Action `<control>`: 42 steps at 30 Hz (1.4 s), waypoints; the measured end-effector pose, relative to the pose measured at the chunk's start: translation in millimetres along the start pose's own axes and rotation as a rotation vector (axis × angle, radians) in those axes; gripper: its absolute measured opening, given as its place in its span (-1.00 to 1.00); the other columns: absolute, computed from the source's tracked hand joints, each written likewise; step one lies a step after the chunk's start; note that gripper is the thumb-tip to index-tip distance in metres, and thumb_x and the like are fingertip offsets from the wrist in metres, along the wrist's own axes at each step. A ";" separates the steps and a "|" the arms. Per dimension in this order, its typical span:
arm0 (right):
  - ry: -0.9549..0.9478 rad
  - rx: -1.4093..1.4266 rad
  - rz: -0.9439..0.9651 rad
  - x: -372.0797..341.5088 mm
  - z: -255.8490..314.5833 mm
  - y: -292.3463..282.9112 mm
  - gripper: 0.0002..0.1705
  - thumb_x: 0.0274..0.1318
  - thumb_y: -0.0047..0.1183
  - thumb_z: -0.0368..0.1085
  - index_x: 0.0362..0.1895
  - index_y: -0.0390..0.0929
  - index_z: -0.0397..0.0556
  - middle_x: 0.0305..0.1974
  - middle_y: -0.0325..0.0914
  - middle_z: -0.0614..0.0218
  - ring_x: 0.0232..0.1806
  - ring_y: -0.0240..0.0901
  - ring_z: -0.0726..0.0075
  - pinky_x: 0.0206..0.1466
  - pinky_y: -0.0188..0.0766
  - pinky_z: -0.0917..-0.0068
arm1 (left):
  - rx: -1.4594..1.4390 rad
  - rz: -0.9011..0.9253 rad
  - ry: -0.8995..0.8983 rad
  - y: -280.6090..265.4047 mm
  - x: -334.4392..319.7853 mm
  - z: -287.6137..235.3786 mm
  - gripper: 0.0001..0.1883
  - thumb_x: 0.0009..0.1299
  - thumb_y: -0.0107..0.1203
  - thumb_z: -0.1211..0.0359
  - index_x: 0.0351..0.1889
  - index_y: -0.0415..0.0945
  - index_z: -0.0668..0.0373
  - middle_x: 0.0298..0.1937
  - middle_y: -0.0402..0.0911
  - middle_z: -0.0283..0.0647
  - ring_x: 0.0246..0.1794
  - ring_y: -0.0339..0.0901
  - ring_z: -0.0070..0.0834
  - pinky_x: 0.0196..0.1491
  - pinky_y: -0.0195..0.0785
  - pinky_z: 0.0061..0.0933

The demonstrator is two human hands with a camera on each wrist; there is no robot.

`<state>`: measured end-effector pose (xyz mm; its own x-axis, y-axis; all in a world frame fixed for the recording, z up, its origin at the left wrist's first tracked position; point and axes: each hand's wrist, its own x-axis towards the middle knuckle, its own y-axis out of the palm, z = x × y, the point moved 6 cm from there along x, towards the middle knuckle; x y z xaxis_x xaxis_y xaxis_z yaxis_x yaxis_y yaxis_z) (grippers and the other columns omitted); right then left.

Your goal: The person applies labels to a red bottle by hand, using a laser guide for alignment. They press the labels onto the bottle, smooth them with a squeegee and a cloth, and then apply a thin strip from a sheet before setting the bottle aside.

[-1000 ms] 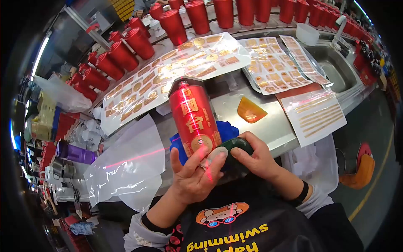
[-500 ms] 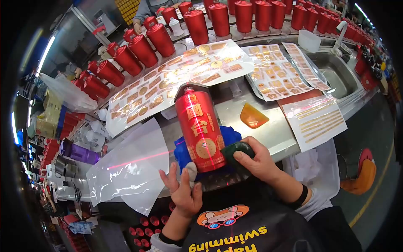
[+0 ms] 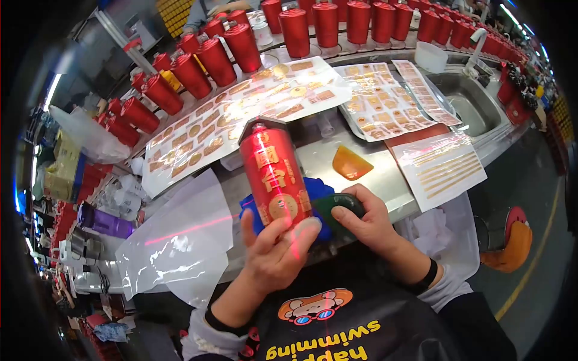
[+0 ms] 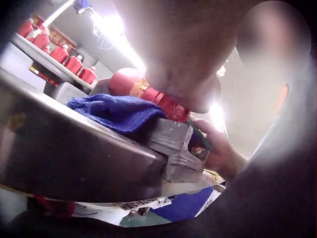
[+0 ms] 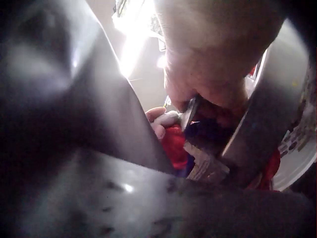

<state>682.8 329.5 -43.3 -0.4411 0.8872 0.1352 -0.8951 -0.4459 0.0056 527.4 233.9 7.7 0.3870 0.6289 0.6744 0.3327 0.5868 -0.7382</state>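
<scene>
A red bottle (image 3: 269, 168) with gold characters and a round gold emblem lies tilted on a blue cloth (image 3: 320, 189), its neck pointing away from me. My left hand (image 3: 271, 265) is at the bottle's lower end, fingers extended and fingertips against it; one finger wears a whitish cover (image 3: 311, 225). My right hand (image 3: 374, 225) grips a dark green scraper (image 3: 347, 207) beside the bottle's lower right side. In the left wrist view, the cloth (image 4: 119, 111) drapes near a grey block (image 4: 173, 134) under the bottle (image 4: 163, 101).
An amber scraper (image 3: 352, 163) lies on the metal table. Around it are sheets of gold stickers (image 3: 241, 111), a sheet of gold strips (image 3: 442, 168), a clear plastic sheet (image 3: 177, 240) and a sink (image 3: 475, 105). Several red bottles (image 3: 325, 27) line the back. A white bin (image 3: 448, 231) is at right.
My left hand drew back down and left of the bottle half a second ago, and is now back at its lower end. The right hand keeps the green scraper beside the bottle throughout.
</scene>
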 end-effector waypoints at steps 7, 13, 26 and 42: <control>-0.600 -0.452 0.299 -15.6 54.1 9.8 -0.66 -0.06 0.26 -0.40 -0.12 0.53 -0.02 -0.24 0.50 0.18 -0.14 0.47 0.02 -0.08 0.41 0.21 | -0.124 -0.135 -0.415 3.2 -49.1 16.7 -0.43 0.35 0.14 0.22 0.24 0.27 0.29 0.25 0.38 0.01 0.25 0.26 -0.06 0.43 -0.19 0.25; -0.478 -0.913 -0.182 -42.1 63.1 -109.4 -0.50 -0.07 -0.08 -0.67 0.03 0.49 -0.15 0.17 0.43 -0.03 0.15 0.40 -0.12 0.19 0.36 0.19 | -0.223 -0.042 -0.584 15.7 -47.3 31.6 -0.27 0.45 0.06 0.02 0.36 0.14 0.37 0.34 0.28 0.07 0.37 0.14 0.00 0.40 -0.14 -0.05; -0.235 -1.333 -0.327 -96.4 17.9 -201.2 -0.65 -0.08 0.06 -0.58 -0.13 0.63 -0.09 0.17 0.43 0.10 0.19 0.31 -0.09 0.22 0.33 0.17 | -0.098 0.055 -0.484 14.8 -45.9 41.4 -0.33 0.46 0.05 0.07 0.38 0.20 0.33 0.35 0.36 -0.02 0.37 0.27 -0.18 0.50 -0.33 -0.02; -0.241 -1.314 -0.378 -93.3 13.7 -203.4 -0.76 -0.03 0.27 -0.31 -0.20 0.66 -0.01 0.11 0.45 0.15 0.17 0.29 -0.08 0.19 0.33 0.14 | -0.107 0.017 -0.481 18.1 -51.3 41.0 -0.25 0.45 0.10 0.13 0.46 0.04 0.33 0.44 0.18 0.02 0.39 0.21 -0.12 0.46 -0.18 -0.09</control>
<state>906.9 335.8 -43.5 -0.2593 0.8254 0.5015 -0.4203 0.3711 -0.8280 478.3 233.2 -39.6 -0.0392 0.8172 0.5751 0.4259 0.5343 -0.7302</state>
